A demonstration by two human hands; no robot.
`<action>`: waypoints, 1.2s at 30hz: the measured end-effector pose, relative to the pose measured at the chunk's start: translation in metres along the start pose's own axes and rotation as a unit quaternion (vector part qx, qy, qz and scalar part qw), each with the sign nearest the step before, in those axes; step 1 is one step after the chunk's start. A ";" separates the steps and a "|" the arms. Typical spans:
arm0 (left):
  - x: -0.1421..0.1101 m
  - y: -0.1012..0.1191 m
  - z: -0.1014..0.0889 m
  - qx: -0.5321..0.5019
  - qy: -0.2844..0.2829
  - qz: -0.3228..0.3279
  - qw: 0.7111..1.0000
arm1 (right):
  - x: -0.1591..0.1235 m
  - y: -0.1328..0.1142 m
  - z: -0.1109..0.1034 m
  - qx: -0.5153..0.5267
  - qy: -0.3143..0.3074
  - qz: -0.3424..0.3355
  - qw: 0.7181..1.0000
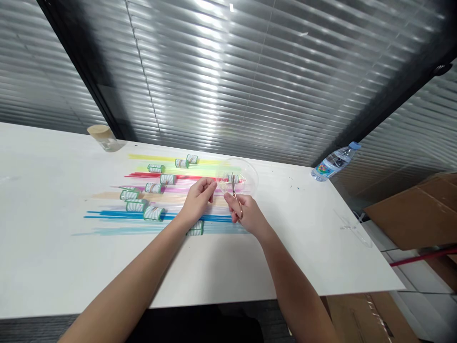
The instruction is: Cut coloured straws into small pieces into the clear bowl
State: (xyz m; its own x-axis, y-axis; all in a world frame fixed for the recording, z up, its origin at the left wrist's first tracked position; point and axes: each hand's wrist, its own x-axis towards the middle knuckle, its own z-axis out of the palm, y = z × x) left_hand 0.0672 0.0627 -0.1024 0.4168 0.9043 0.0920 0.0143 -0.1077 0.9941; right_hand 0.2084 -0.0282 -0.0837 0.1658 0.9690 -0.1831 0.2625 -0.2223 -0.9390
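Observation:
My right hand [244, 213] is closed round small scissors [234, 193] with copper-coloured handles, their blades pointing away from me. Just to its left, my left hand [200, 197] is closed, thumb pressed to the fingers; what it pinches, if anything, is too fine to make out. Beyond both hands shows a clear, thin round outline [256, 178], perhaps a loop of clear line or a clear dish. Beneath and beside my hands lie rows of thin coloured sticks, among them red sticks [143, 176] and blue sticks [107, 215]. Several green-and-white patterned labels [153, 213] sit across these bundles.
A glass jar with a wooden lid [103, 137] stands at the back left. Toward the back right corner is a water bottle [333, 163]. Clear thin loops [352, 227] lie near the right edge. Cardboard boxes [414, 209] stand beyond the table [314, 252]; blinds [214, 85] rise behind.

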 end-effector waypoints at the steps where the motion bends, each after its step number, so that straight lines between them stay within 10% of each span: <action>1: 0.000 0.000 0.000 0.001 0.001 0.001 1.000 | 0.000 0.000 0.000 0.001 0.001 0.001 1.000; 36: 0.001 -0.004 -0.001 0.015 0.015 0.020 1.000 | -0.001 0.002 0.004 -0.086 0.027 0.017 0.996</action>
State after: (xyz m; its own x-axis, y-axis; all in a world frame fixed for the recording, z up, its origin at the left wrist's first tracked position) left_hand 0.0670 0.0642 -0.1059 0.3905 0.9110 0.1328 0.0256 -0.1550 0.9876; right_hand 0.2047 -0.0286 -0.0863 0.2264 0.9545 -0.1943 0.4146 -0.2749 -0.8675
